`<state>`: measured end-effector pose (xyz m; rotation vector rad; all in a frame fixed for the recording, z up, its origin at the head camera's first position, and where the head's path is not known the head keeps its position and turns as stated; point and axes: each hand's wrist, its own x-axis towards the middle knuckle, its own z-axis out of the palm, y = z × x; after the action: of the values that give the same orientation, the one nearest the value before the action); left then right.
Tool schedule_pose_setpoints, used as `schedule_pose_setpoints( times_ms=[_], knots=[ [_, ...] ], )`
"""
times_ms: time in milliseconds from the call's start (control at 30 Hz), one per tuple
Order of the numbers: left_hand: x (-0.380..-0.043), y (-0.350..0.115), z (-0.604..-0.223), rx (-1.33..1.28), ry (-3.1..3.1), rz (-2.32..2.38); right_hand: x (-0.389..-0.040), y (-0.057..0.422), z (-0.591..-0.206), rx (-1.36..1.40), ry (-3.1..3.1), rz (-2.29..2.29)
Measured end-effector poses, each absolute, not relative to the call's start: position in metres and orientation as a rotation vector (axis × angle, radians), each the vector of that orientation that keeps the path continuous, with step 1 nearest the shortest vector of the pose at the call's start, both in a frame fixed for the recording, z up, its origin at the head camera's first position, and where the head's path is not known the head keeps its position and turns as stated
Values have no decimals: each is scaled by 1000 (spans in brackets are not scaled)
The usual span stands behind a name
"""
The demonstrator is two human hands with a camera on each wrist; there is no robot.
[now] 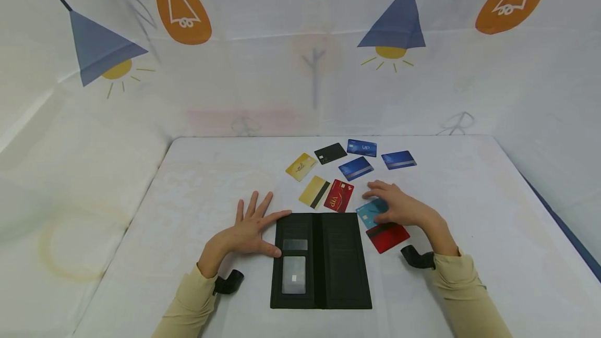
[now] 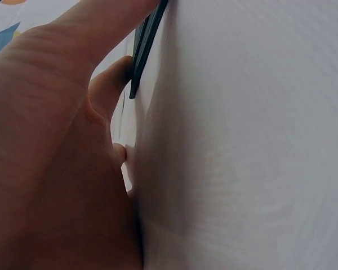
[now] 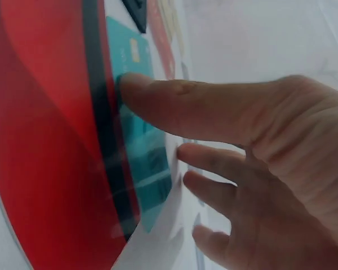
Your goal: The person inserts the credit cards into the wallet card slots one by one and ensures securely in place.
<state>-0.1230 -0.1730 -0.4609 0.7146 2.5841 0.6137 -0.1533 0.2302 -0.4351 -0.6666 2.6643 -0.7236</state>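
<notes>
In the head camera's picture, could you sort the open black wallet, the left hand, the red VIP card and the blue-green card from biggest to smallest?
1. Open black wallet
2. Left hand
3. Red VIP card and blue-green card: too alike to rank, and the right hand partly covers the blue-green one.

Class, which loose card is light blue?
The chip card at the right hand, beside the striped red card; the others are black, yellow, red or darker blue.

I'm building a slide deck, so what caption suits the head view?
Left hand touching an open black wallet, right hand at a light blue card, more cards beyond.
</notes>
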Motion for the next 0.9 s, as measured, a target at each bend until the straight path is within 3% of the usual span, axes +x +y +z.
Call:
schedule_pose_setpoints(
  times_ms=[900],
  knots=[
    [-124,-172,-462,717,2590,589,-159,230,-436,-374,2849,-594]
  ],
)
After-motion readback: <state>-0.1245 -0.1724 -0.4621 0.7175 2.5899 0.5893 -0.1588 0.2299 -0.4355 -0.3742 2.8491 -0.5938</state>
